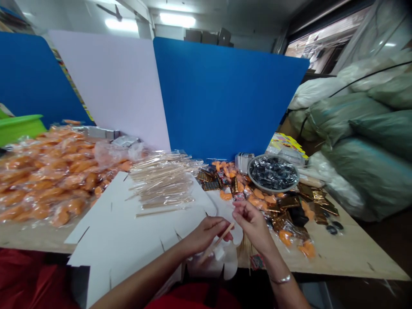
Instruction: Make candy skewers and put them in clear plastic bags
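My left hand (207, 231) is closed round a small bunch of thin wooden sticks (216, 243), which slant down toward me. Just to its right, my right hand (252, 221) has its thumb and fingertips pinched together. Whatever those fingertips may hold is too small to make out. Below the hands hangs some clear plastic (222, 253), partly hidden by the left hand. Left of them, a pile of wooden sticks in clear sleeves (167, 180) lies on a flat white cardboard sheet (128, 240). More loose sticks (246, 246) poke out under my right wrist.
Bagged orange pieces (58, 171) are heaped at the left, near a green basin (21, 128). A grey bowl (273, 189) holds black wrapped items. Gold-and-black packets (286, 219) and orange pieces lie around it. Blue panels (222, 98) stand behind; large sacks (370, 167) are stacked right.
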`<state>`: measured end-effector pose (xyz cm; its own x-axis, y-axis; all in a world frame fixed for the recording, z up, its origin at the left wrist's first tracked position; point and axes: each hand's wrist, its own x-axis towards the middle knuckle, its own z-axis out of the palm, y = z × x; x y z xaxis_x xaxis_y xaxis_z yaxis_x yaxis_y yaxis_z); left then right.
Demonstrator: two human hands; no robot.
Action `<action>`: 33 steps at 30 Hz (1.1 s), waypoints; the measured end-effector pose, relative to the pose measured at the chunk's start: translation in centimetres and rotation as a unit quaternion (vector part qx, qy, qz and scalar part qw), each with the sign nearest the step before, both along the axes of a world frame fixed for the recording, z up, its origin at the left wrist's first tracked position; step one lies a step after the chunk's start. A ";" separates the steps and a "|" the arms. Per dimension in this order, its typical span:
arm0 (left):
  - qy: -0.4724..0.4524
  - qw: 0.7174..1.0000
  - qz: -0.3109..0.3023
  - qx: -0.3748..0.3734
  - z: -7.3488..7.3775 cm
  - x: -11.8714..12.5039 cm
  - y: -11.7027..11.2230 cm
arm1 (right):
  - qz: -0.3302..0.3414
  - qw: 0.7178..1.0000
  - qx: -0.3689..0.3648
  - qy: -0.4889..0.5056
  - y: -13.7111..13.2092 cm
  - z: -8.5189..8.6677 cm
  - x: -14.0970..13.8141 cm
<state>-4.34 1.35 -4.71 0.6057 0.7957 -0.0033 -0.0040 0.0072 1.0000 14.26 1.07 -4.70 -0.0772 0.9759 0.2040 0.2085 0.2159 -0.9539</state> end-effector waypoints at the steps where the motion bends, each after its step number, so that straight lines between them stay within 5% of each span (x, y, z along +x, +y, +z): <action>1: -0.016 1.000 0.023 -0.010 0.0 0.1 -0.1 | 0.001 1.000 -0.002 -0.001 0.1 0.0 -0.5; 4: -0.069 0.991 0.114 -0.033 -0.1 0.3 0.0 | -0.012 0.999 0.027 -0.016 -0.2 0.2 -1.9; 8: -0.093 0.982 0.147 -0.074 0.0 0.3 0.2 | -0.106 0.966 0.194 -0.132 -0.8 1.1 -2.3; 12: -0.066 0.989 0.128 -0.017 0.4 0.2 -0.1 | -0.020 0.930 0.267 -0.254 -0.8 1.9 -1.9; 20: 0.117 0.977 0.086 0.159 1.8 -0.2 -1.0 | 0.045 0.851 0.319 -0.416 -1.3 1.8 -1.4; 26: 0.198 0.956 0.060 0.209 1.0 0.1 -1.4 | 0.068 0.864 0.247 -0.433 -1.0 1.0 -0.7; 28: 0.175 0.968 0.073 0.166 0.8 0.1 -1.4 | -0.003 0.876 0.195 -0.441 0.2 0.4 1.4; 31: 0.112 0.985 0.109 0.079 1.0 0.0 -1.3 | -0.214 0.893 0.065 -0.390 1.9 -0.5 5.0; 32: 0.094 0.987 0.114 0.059 1.1 0.0 -1.2 | -0.239 0.913 0.039 -0.330 2.1 -0.7 5.6; 33: 0.078 0.989 0.115 0.041 1.2 0.1 -1.1 | -0.193 0.949 0.027 -0.248 2.1 -0.9 5.8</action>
<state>-4.28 0.23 -3.56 0.4055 0.9140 -0.0124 0.1584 -0.0569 0.9857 20.05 3.16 -5.63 0.1849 0.9401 0.2864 0.7022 0.0775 -0.7077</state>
